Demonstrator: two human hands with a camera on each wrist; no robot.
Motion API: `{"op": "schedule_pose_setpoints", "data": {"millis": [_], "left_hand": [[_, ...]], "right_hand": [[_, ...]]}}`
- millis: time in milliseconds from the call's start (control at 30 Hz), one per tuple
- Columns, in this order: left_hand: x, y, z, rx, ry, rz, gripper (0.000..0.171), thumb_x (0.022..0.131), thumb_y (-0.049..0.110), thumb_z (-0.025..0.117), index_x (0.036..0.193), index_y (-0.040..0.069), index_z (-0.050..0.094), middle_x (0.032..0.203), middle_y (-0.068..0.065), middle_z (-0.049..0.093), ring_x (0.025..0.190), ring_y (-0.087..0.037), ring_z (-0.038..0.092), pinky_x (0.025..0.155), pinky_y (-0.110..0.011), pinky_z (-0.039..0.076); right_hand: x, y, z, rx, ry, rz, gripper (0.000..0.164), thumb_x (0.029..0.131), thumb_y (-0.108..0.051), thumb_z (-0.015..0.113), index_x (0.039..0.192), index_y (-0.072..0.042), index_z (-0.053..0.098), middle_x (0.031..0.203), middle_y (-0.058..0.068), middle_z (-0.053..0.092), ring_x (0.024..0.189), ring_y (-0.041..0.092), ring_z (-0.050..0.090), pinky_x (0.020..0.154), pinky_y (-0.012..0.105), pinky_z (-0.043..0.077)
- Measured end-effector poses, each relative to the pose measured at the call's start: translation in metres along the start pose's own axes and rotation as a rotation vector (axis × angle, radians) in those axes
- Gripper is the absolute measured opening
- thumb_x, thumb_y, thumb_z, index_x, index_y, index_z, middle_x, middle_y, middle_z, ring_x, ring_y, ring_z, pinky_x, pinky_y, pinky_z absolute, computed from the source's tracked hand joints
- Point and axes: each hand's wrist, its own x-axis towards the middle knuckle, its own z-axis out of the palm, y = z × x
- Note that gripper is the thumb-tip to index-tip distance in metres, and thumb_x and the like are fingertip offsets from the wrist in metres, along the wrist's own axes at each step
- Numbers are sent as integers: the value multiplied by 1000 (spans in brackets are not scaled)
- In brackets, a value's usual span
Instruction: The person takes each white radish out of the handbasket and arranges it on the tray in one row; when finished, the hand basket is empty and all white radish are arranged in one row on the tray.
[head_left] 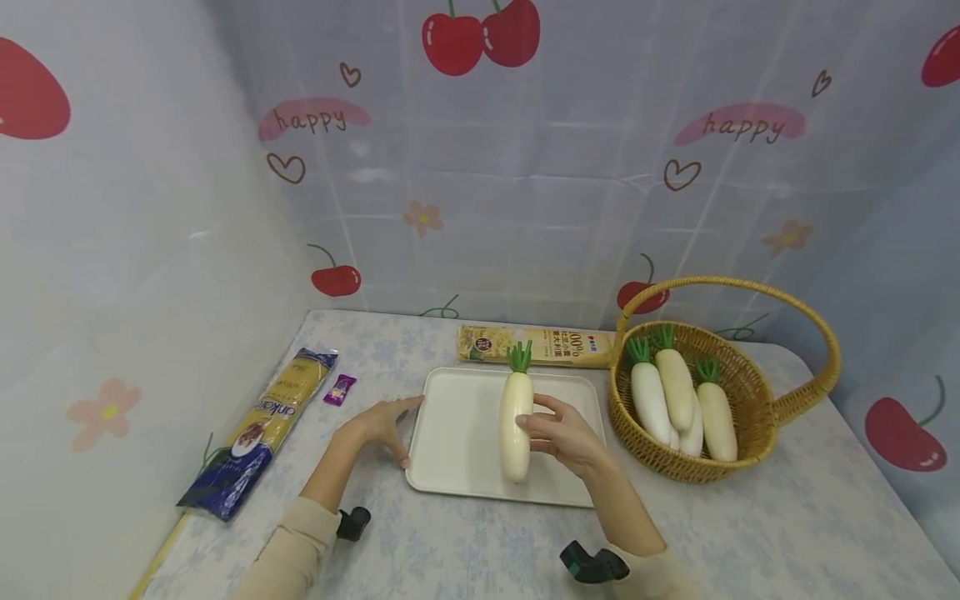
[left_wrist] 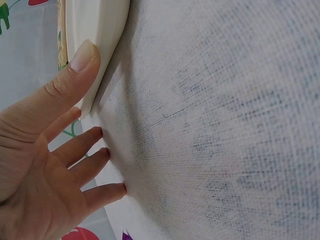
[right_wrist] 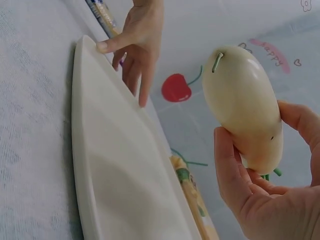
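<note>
A white radish (head_left: 516,429) with a green leafy top is gripped between the thumb and fingers of my right hand (head_left: 566,437). In the right wrist view the radish (right_wrist: 245,95) hangs above the white tray (right_wrist: 120,165), apart from it. My left hand (head_left: 378,425) is at the left edge of the tray (head_left: 453,479), fingers spread and fairly straight. The left wrist view shows its thumb (left_wrist: 84,56) against the tray's rim, with the other fingertips near or on the tablecloth.
A wicker basket (head_left: 765,442) with a tall handle holds several white radishes (head_left: 675,387) at the right. Behind the tray lies a yellow pasta packet (head_left: 536,345). Further left are a blue-and-yellow pasta bag (head_left: 262,429) and a small purple-wrapped sweet (head_left: 340,390). A patterned curtain hangs behind.
</note>
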Motion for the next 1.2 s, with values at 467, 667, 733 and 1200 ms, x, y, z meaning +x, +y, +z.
{"op": "schedule_pose_setpoints", "data": {"millis": [467,667,733,1200], "left_hand": [[-1,3,0,-2,2,-12,112,49,14,92,146,10,36,146,-21,37,135,-41,30,107,-57,30],[-1,1,2,10,5,2,112,48,14,93,145,8,37,145,-21,38,134,-40,31,108,-55,30],[-1,1,2,17,6,9,112,48,14,93,145,8,37,145,-22,39,134,-41,32,108,-55,30],[-2,1,0,32,25,28,111,48,13,93,144,7,38,143,-22,40,133,-40,33,107,-54,31]], "right_hand": [[28,17,33,50,39,21,71,83,-11,66,141,8,29,108,18,61,83,18,66,75,30,57],[40,28,47,38,60,38,73,82,-12,68,141,8,29,108,21,61,79,18,66,74,31,57],[44,32,51,22,70,42,74,82,-12,68,141,8,30,108,21,62,77,16,66,73,31,57],[59,38,75,-205,158,48,79,79,-17,72,139,11,28,106,26,62,79,20,64,73,38,58]]}}
